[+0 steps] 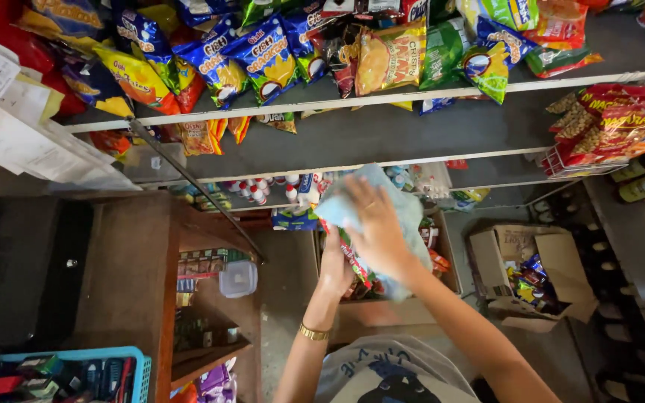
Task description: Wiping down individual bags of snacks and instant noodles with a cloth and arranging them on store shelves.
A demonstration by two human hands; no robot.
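My right grip point(377, 224) presses flat on a light blue cloth point(404, 209), wiping a snack packet point(354, 261) pinched in my left grip point(335, 269); wiping looks underway, cardboard box point(449, 254) just below.

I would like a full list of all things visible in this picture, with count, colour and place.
Soft light-blue cloth: one, centre, under the right hand.
Red-and-green snack packet: one, centre, in the left hand's grip.
Shiny snack bags: many, blue, yellow, green, red, on the top grey shelf.
Small white bottles with red caps: several, lower shelf.
Open brown cardboard boxes: two, floor, centre and right.
Clear plastic tub: one, wooden shelf unit, left.
Blue plastic basket: one, bottom left.
White papers: several, top left.
Gold bracelet: one, left wrist.
Left hand: holds the packet.
Right hand: pressed on the cloth.
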